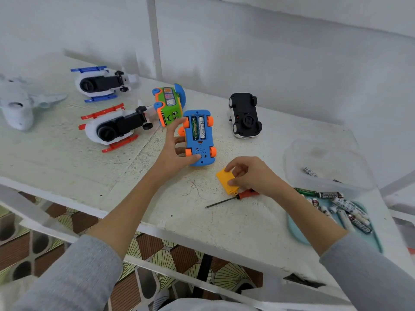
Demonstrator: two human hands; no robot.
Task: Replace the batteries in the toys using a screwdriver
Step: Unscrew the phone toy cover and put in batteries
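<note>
While both hands work over the desk [67, 167], the scene reads so:
Blue toy car: the blue toy car [198, 138] lies upside down near the middle of the desk, its battery bay uncovered, with two batteries [198, 128] side by side inside.
Left hand: the left hand [177, 145] grips the blue toy car from its left side, thumb on the lower end, fingers curled round the upper left edge.
Right hand: the right hand [249, 173] pinches the yellow cover [225, 180] between thumb and fingers, just right of and below the car.
Screwdriver: the screwdriver [233, 198] with an orange handle lies on the desk, partly under the right hand.
Spare batteries: loose batteries [343, 209] lie on a teal tray [296, 230] at the right edge; a clear tub [325, 167] stands behind it.
Other toys: a green toy car [169, 104], a black toy car [244, 115], two toy helicopters [112, 129] and a white toy plane [18, 104] lie across the back of the desk.
</note>
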